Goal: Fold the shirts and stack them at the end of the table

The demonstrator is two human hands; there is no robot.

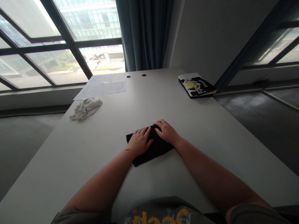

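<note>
A folded black cloth point(154, 147) lies flat on the white table, close to my body and slightly askew. My left hand point(140, 141) rests palm down on its left part, with the fingers stretched out and the thumb pointing right. On the upper right corner of the cloth lies my right hand point(166, 132), its fingers extended and reaching just past the far edge. Both hands press on top of the cloth without gripping it. Parts of the cloth are hidden beneath the hands.
Crumpled white fabric point(86, 109) sits near the left edge of the white table point(140, 105). Behind it are sheets of paper point(100, 85). A black, white and yellow printed item point(197, 85) lies at the back right. Two round holes pierce the far end, before a blue curtain point(147, 34).
</note>
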